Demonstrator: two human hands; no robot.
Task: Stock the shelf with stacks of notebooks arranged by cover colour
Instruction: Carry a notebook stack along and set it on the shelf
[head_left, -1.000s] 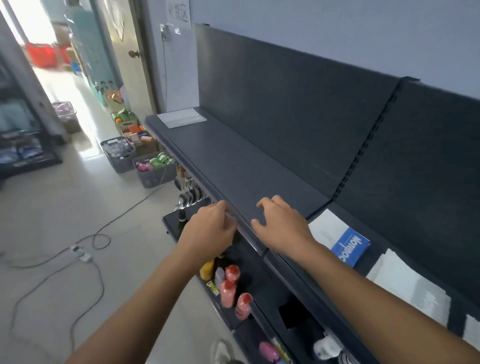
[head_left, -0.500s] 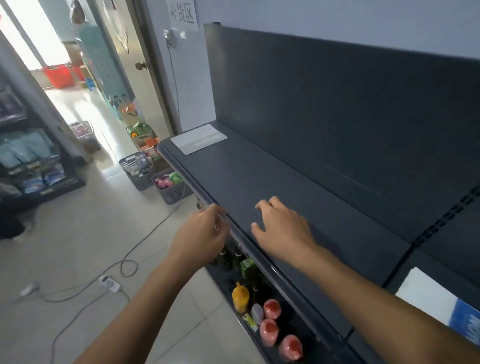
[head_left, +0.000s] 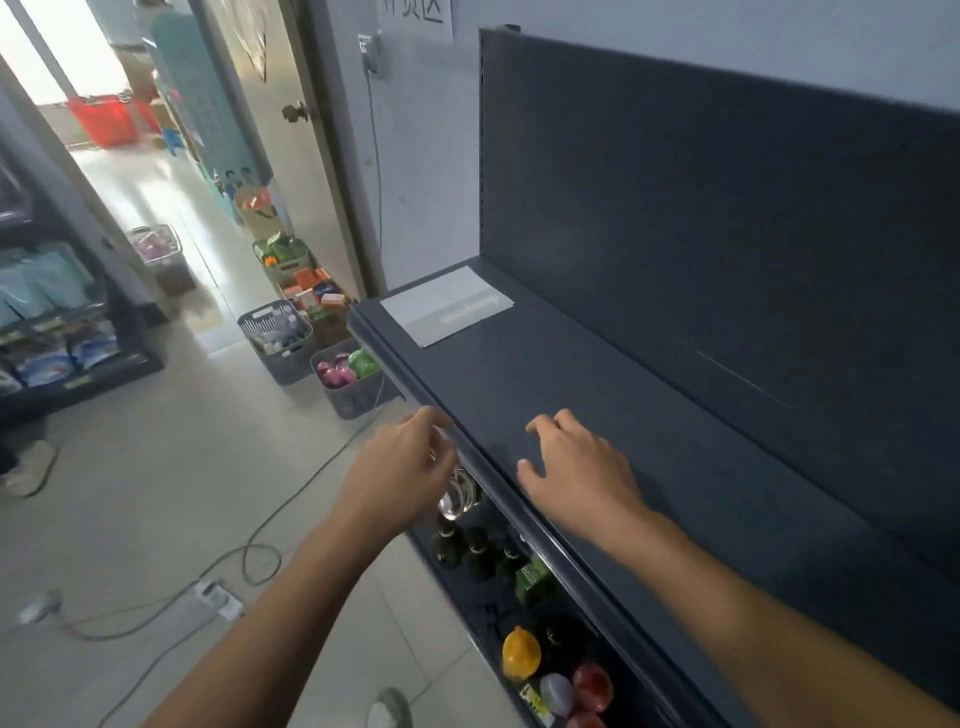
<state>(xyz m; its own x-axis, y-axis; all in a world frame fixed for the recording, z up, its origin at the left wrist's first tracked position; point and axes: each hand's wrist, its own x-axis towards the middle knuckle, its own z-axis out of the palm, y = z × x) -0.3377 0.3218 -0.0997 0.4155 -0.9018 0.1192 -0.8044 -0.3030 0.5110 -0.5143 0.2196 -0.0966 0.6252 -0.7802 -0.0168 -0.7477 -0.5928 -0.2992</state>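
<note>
left hand (head_left: 400, 467) is at the front edge of the shelf (head_left: 597, 395), fingers curled in against the rail that runs along it. the fingertips sit right on that edge and blur into it, so whether they pinch the rail or only touch it, i cannot tell. right hand (head_left: 576, 467) is over the shelf top just inside the front edge, palm down, fingers loosely bent and a little spread, nothing in it. the two hands are near each other, with the front edge running between them.

one notebook (head_left: 447, 304), pale cover, lies flat at the far left end of the shelf, well apart from both hands, set at a slant to the edges. there is faint print on the cover, too blurred to read. the dark back panel (head_left: 727, 208) stands upright along the rear edge.

under the front edge, dark bottles (head_left: 467, 551) stand in a cluster. a green carton (head_left: 532, 577) is just beside them, and a yellow bottle (head_left: 521, 652) sits nearer to me.

down on the floor (head_left: 156, 493), two grey baskets (head_left: 275, 332) full of goods stand by the shelf's left end. a cable (head_left: 260, 551) loops across the tiles to a power strip (head_left: 218, 597).
</note>
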